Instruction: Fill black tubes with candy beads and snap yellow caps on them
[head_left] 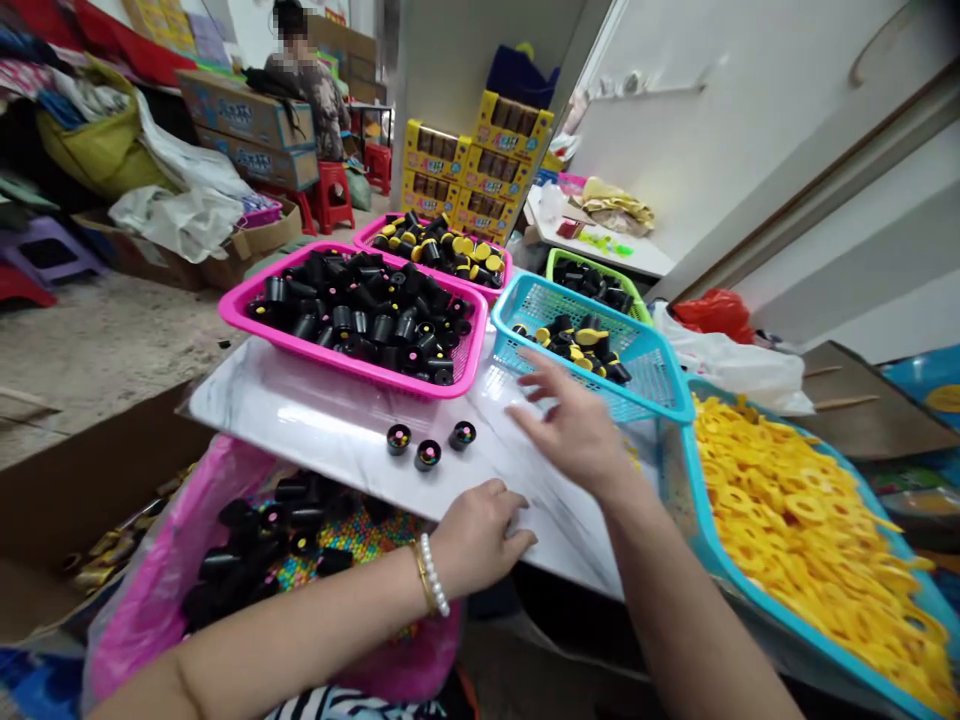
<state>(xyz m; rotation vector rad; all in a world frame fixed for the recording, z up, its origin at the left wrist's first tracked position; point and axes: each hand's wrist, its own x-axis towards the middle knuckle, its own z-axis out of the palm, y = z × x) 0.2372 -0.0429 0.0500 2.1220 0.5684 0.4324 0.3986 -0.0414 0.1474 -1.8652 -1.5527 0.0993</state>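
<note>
Three small black cups [428,456] with coloured beads inside stand upright near one another on a marble-patterned table [300,400], just beyond the left hand [480,535], which is loosely curled at the table's near edge, thumb and forefinger apart, its palm hidden, so whether it holds anything cannot be told. The right hand [574,425], fingers spread and nothing visible in it, is over the table just in front of a blue basket [652,405] of black cups and yellow pieces. Behind the three cups sits a pink basket [352,375] heaped with more black cups; at right, a blue-rimmed tub [701,530] brims with yellow ring-shaped parts [802,530].
</note>
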